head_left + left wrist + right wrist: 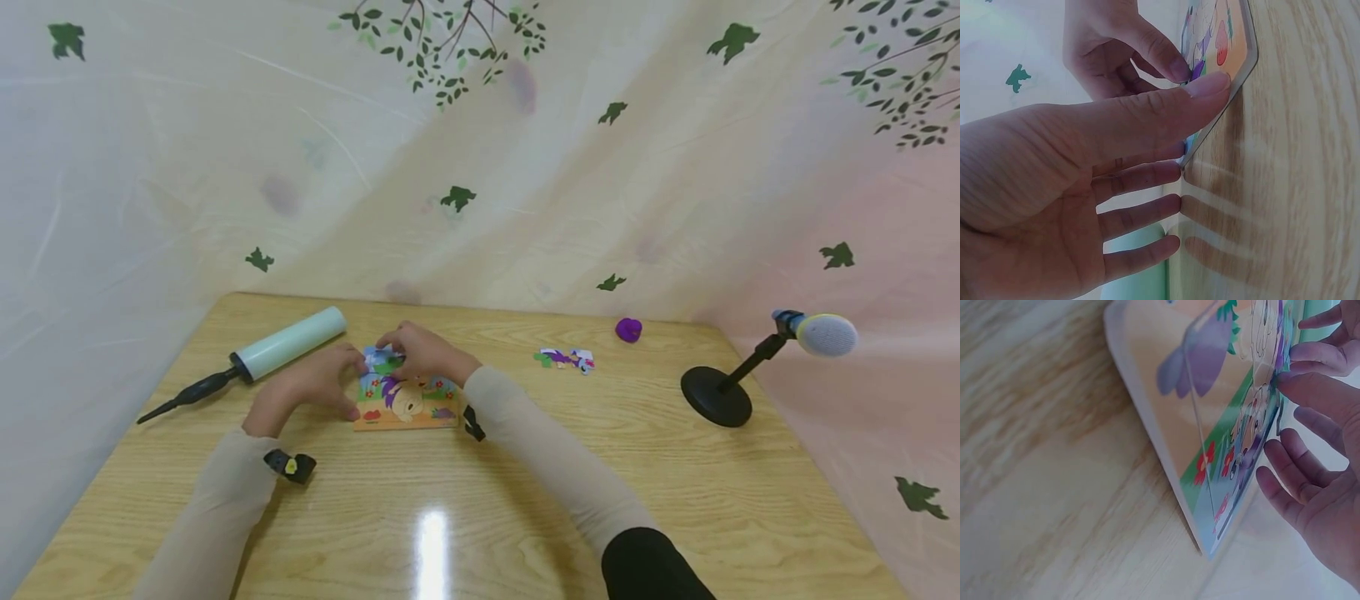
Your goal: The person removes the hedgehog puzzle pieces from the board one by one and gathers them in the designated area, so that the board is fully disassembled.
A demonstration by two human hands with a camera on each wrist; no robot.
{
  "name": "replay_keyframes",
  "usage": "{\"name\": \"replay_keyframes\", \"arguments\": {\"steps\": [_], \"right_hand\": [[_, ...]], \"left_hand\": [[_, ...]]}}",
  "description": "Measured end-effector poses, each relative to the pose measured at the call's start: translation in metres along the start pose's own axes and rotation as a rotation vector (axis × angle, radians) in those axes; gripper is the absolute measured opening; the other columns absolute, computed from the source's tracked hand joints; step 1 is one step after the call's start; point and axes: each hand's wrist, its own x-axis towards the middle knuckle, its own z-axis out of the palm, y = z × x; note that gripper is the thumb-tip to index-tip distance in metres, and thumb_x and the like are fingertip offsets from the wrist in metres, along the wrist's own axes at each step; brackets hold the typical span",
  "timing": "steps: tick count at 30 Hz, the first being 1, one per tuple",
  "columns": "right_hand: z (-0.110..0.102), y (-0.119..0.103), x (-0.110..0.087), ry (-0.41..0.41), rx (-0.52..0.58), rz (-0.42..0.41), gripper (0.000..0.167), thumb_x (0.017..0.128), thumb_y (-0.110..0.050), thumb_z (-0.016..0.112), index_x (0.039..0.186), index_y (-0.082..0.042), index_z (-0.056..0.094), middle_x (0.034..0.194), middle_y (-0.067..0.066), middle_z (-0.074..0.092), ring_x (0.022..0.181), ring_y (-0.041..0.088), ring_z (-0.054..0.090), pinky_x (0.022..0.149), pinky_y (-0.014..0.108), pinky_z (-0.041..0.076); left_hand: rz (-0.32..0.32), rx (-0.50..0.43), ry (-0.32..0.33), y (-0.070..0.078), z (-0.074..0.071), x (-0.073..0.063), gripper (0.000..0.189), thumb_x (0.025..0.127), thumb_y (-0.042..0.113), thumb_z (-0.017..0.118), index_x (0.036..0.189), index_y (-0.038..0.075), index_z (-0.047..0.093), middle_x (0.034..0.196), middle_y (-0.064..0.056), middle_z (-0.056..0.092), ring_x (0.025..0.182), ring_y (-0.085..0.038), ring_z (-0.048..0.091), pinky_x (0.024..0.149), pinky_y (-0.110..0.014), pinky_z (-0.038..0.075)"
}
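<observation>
A colourful cartoon jigsaw puzzle board (pixel 411 417) lies flat on the table, between both hands. My left hand (pixel 318 379) is at its left side, fingers fairly straight and spread. In the left wrist view the left thumb (pixel 1207 87) rests at the board's near corner, and the other fingertips line up by its side edge. Over the board's far part reaches my right hand (pixel 427 354). Its thumb (pixel 1310 390) and fingers pinch a thin puzzle piece (pixel 1280 415), seen nearly edge-on at the board's far edge.
Left of the board lies a mint-green hand pump (pixel 292 342) with a black tapered nozzle. Some joined puzzle pieces (pixel 567 359) lie right of the board, near a small purple object (pixel 628 330). A microphone (pixel 825 335) on a black stand (pixel 716 397) stands far right.
</observation>
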Motion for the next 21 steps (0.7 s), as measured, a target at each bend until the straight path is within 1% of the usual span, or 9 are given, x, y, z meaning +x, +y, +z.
{"name": "replay_keyframes", "arguments": {"steps": [5,8,10,21], "right_hand": [[-0.0013,0.0003,0.0026,-0.013,-0.002,-0.001,0.052,0.090,-0.017,0.078,0.139,-0.009,0.061,0.122,0.009,0.061,0.117,0.023,0.061,0.097,0.027,0.055],[-0.0020,0.0000,0.0051,-0.018,-0.005,-0.010,0.050,0.089,-0.015,0.079,0.136,-0.007,0.063,0.126,0.009,0.067,0.119,0.023,0.064,0.101,0.028,0.055],[-0.0025,-0.0004,0.0063,-0.022,-0.004,-0.012,0.049,0.089,-0.015,0.079,0.135,-0.007,0.064,0.129,0.010,0.069,0.121,0.024,0.065,0.102,0.029,0.054],[-0.0012,-0.0025,0.0059,-0.044,0.018,-0.012,0.050,0.088,-0.014,0.079,0.135,-0.007,0.065,0.128,0.012,0.070,0.119,0.023,0.064,0.098,0.029,0.056]], "left_hand": [[0.006,0.009,0.001,0.0007,-0.0001,0.0004,0.057,0.070,0.020,0.093,0.115,0.001,0.064,0.132,-0.022,0.058,0.124,-0.041,0.054,0.113,-0.060,0.042],[0.010,0.015,-0.002,0.0013,-0.0009,0.0005,0.057,0.070,0.021,0.093,0.115,0.001,0.064,0.130,-0.022,0.058,0.124,-0.041,0.054,0.112,-0.060,0.042],[0.001,0.013,-0.003,0.0012,-0.0010,0.0007,0.058,0.070,0.021,0.093,0.116,0.001,0.064,0.130,-0.022,0.058,0.124,-0.041,0.054,0.112,-0.060,0.042],[0.018,0.021,0.003,-0.0024,-0.0004,0.0014,0.059,0.069,0.022,0.094,0.116,0.000,0.065,0.128,-0.021,0.060,0.123,-0.040,0.055,0.112,-0.059,0.043]]}}
